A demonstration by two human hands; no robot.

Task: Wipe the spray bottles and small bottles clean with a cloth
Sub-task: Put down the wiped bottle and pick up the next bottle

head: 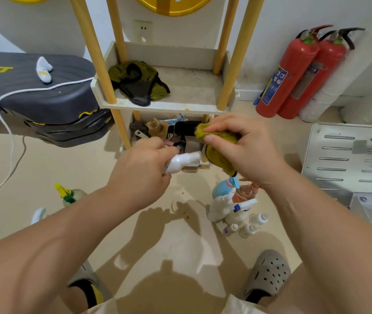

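My left hand (143,168) grips a small white bottle (184,163) held sideways, its neck end pointing right. Just right of it my right hand (241,146) holds a bunched olive-green cloth (218,147), pinched at the top and hanging down; the cloth sits right beside the bottle's end. On the floor below my right forearm stands a cluster of spray bottles (228,200) and small white bottles (246,227). A green-and-yellow spray bottle (68,194) stands apart on the floor at left, and another white bottle (38,215) shows behind my left forearm.
A wooden-legged shelf unit (164,105) stands ahead, with a dark green garment (137,82) on its upper shelf and clutter below. Two red fire extinguishers (298,73) lean at the right wall. A grey perforated panel (348,159) lies right, a dark machine (40,96) with a white cable left.
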